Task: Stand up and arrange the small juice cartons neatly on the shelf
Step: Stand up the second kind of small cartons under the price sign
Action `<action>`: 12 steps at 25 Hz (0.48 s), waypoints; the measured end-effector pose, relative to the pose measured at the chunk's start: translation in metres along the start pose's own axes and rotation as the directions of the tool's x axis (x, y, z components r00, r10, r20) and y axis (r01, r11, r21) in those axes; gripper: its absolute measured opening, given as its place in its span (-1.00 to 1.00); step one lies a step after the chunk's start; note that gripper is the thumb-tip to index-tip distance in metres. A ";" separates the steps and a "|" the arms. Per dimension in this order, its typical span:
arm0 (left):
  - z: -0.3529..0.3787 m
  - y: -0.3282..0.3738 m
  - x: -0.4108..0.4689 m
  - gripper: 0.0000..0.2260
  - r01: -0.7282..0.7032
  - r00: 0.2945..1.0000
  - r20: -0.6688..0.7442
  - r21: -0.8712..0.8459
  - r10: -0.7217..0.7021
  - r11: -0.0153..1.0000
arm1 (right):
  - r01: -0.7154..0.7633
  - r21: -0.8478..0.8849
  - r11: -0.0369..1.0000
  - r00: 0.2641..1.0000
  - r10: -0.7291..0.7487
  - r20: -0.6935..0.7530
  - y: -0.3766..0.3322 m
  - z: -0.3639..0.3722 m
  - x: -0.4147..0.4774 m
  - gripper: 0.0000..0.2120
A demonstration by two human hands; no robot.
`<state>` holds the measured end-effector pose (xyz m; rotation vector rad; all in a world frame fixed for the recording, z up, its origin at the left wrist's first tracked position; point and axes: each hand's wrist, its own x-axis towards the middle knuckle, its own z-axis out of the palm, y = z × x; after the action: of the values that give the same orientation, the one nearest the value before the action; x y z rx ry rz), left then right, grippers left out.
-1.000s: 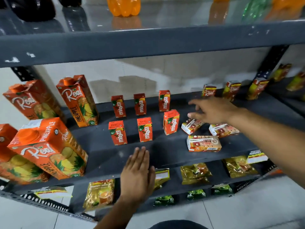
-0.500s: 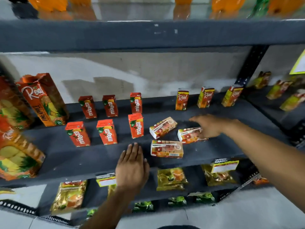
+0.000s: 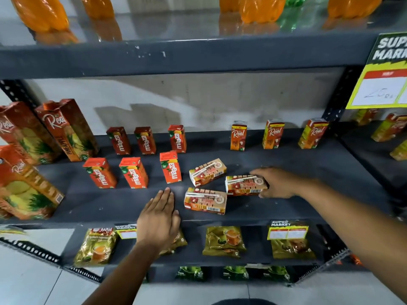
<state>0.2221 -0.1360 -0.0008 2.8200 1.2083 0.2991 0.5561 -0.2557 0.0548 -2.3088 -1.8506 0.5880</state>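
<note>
Three small Real juice cartons lie flat on the dark middle shelf [image 3: 308, 172]: a far one [image 3: 207, 171], a near one [image 3: 206, 200] and a right one [image 3: 244, 185]. My right hand [image 3: 277, 183] wraps around the right end of the right carton, thumb in front and fingers behind. My left hand [image 3: 159, 219] rests flat with fingers together on the shelf's front edge, just left of the near carton, holding nothing. Three more small Real cartons [image 3: 273, 134] stand upright along the back. Several small Maaza cartons [image 3: 133, 172] stand in two rows to the left.
Large Real pineapple cartons [image 3: 68, 128] stand and lean at the left end. Orange and green bottles [image 3: 261, 8] fill the shelf above. Tea pouches [image 3: 223, 241] and price tags [image 3: 287, 230] sit on the shelf below. A yellow supermarket sign [image 3: 381, 80] hangs at upper right.
My right hand has moved from the far lying carton rightward and down onto the right lying carton and closed around it. The view has shifted right; my left hand stays on the shelf edge.
</note>
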 end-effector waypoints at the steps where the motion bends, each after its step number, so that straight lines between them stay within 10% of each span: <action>1: 0.000 0.000 0.000 -0.44 0.003 1.000 0.007 -0.003 -0.003 1.000 | -0.009 0.056 0.998 1.000 0.010 -0.014 0.002 0.003 -0.001 -0.46; 6: 0.001 -0.002 0.000 -0.45 -0.006 1.000 0.013 -0.011 0.006 1.000 | -0.015 0.157 0.987 0.996 0.028 -0.080 0.007 -0.011 -0.005 -0.42; 12: 0.003 -0.004 0.001 -0.42 -0.001 1.000 0.020 0.011 0.001 1.000 | 0.219 -0.331 0.918 0.950 -0.279 -0.144 -0.007 -0.078 0.012 -0.41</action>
<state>0.2202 -0.1327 -0.0045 2.8259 1.2085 0.2648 0.5806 -0.2312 0.1260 -2.1501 -2.2259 0.0406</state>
